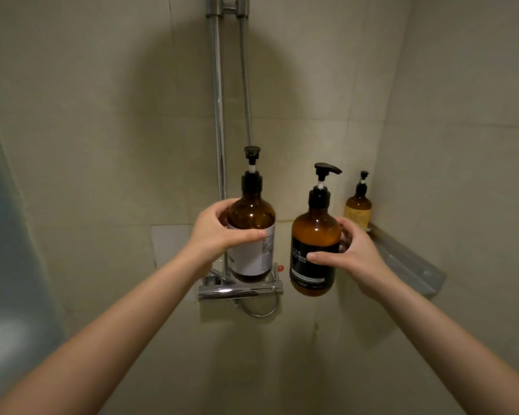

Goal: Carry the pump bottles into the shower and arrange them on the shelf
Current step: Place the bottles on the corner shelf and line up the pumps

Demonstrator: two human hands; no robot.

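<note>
The left hand [219, 232] is wrapped around the shoulder of a brown glass-look pump bottle with a white label [252, 235], thumb across the front and fingers curled behind, and holds it upright in the air in front of the chrome shower mixer bar [240, 290]. Whether the bottle's base touches the bar or only hangs before it cannot be told. The right hand [354, 253] is closed on a second brown pump bottle with a black label [313, 250], thumb on the label and fingers round the far side; this bottle also hangs upright, clear of any surface, just left of the shelf.

To the right, a clear plastic corner shelf [408, 262] is fixed where the two beige tiled walls meet. One smaller amber pump bottle with a yellowish label [357, 208] already stands at its back corner, against the wall. The rest of the shelf looks bare from here, though its front wall blurs what lies low inside.

Judging by this, the carrying part is done: both bottles are inside the shower and near the shelf. What remains is the arranging, setting each of the two held bottles down beside the small one. The black-labelled bottle is nearest and seems the likely first to go in.

Both large bottles look dark through the upper glass; their fill level cannot be read.
</note>
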